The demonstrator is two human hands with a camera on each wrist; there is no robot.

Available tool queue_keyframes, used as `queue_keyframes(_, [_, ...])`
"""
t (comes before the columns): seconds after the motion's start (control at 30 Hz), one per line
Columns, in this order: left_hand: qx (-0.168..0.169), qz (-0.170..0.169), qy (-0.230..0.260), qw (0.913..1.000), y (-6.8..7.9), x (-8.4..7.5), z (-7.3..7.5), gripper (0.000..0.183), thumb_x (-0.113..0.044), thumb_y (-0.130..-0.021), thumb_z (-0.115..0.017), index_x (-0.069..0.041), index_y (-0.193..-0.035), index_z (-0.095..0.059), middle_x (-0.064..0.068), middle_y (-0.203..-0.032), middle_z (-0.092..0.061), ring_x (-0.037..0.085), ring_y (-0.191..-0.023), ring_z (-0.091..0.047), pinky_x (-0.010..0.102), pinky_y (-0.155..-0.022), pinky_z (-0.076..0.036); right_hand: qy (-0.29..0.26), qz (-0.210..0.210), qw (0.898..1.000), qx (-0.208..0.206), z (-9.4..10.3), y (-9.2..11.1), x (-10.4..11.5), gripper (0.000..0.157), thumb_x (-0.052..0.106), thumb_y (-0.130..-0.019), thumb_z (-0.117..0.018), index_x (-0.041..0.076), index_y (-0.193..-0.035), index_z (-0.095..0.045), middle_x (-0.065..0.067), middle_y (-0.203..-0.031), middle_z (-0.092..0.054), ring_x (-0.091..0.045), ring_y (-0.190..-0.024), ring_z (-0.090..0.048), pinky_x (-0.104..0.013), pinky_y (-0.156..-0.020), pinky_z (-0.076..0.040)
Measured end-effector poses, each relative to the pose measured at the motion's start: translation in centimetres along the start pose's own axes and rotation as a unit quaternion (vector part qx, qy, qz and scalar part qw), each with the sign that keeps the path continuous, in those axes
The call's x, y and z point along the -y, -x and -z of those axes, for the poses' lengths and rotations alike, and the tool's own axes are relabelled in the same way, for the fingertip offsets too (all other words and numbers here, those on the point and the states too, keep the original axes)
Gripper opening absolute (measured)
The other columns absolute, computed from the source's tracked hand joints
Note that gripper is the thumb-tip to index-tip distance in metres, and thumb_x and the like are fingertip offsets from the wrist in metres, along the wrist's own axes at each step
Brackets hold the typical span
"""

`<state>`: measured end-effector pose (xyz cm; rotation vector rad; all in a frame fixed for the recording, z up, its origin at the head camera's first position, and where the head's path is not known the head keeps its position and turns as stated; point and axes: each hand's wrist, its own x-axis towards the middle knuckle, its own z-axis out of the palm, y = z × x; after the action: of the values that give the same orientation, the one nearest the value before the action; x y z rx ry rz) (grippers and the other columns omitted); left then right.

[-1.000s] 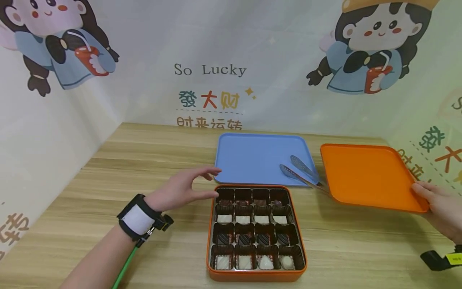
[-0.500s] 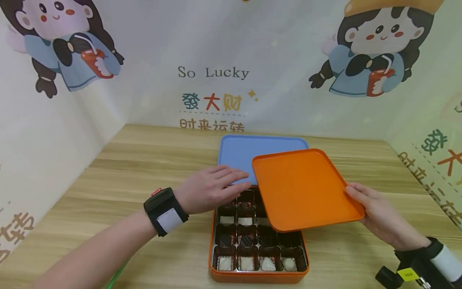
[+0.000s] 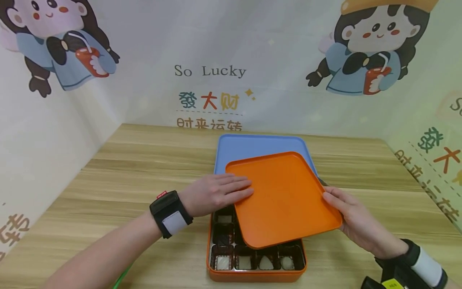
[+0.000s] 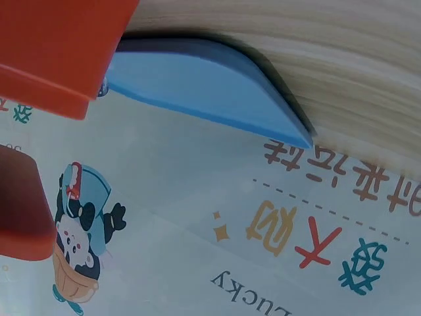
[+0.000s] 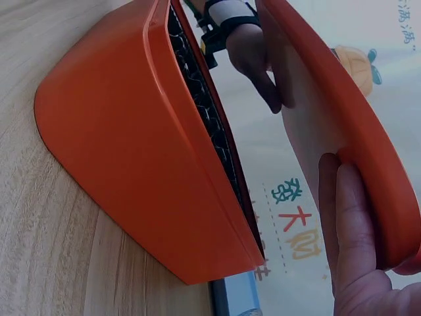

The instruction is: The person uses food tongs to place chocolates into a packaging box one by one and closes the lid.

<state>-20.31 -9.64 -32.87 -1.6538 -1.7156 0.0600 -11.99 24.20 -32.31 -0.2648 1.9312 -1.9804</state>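
An orange square lid [image 3: 281, 200] hangs tilted and askew above the orange box [image 3: 258, 276], apart from it. My right hand [image 3: 355, 216] grips its right edge, thumb on top and fingers underneath. At the opposite edge lies my left hand [image 3: 218, 194], straight fingers on top and the thumb below the lid, as the right wrist view shows. In the box's dark divided insert, white chocolates [image 3: 266, 263] fill the front row; the lid hides much of the rest. Seen side-on in the right wrist view, the lid [image 5: 316, 112] stands clear of the box [image 5: 131, 131].
Behind the box a blue tray [image 3: 260, 141] lies on the wooden table [image 3: 144, 160]. A bit of the tongs [image 3: 322, 182] shows past the lid, mostly hidden. A printed cloth [image 3: 274, 80] hangs behind and at both sides.
My right hand has carried the lid leftward from the right side to over the box. My left hand has moved right and taken hold of the lid's left edge.
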Motion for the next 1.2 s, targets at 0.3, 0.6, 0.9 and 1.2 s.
queue_keyframes(0.3, [-0.073,0.028,0.088,0.9931,0.8,0.2,-0.4,0.028,-0.007,-0.093,-0.046,-0.004,-0.119,-0.056,0.01,-0.115,-0.059,0.021,-0.112,-0.051,0.032,-0.094,-0.035,0.283,0.206,0.935,-0.063,1.0,-1.0,-0.2,0.032,0.014,-0.096,-0.043,0.009,-0.127,-0.045,0.004,-0.114,-0.056,-0.014,-0.097,-0.057,-0.03,-0.071,-0.049])
queue_keyframes(0.6, [-0.105,0.064,0.175,0.9768,0.7,-0.5,0.6,0.031,-0.003,-0.087,-0.055,-0.004,-0.118,-0.056,0.01,-0.116,-0.058,0.022,-0.114,-0.05,0.035,-0.092,-0.037,0.531,0.522,0.666,-0.042,0.3,-2.2,0.9,0.046,0.039,-0.092,-0.048,0.001,-0.116,-0.057,-0.016,-0.121,-0.053,-0.029,-0.115,-0.046,-0.029,-0.096,-0.033])
queue_keyframes(0.9, [-0.157,0.191,0.356,0.9009,0.0,-1.1,2.2,0.034,-0.003,-0.084,-0.059,-0.007,-0.117,-0.052,0.009,-0.108,-0.06,0.017,-0.099,-0.056,0.032,-0.082,-0.045,0.431,0.537,0.719,-0.091,-1.3,-2.3,1.8,0.03,0.028,-0.088,-0.056,0.0,-0.099,-0.06,-0.007,-0.093,-0.063,-0.009,-0.089,-0.058,-0.02,-0.077,-0.044])
queue_keyframes(1.2, [-0.114,0.378,0.571,0.7196,-0.3,-1.3,3.5,0.058,-0.004,-0.087,-0.055,-0.017,-0.134,-0.023,0.01,-0.099,-0.063,0.022,-0.082,-0.062,0.037,-0.067,-0.05,0.333,0.261,0.903,-0.072,-2.6,-1.6,3.2,0.027,0.006,-0.092,-0.049,0.009,-0.119,-0.045,0.0,-0.073,-0.056,-0.012,-0.054,-0.05,-0.028,-0.049,-0.043])
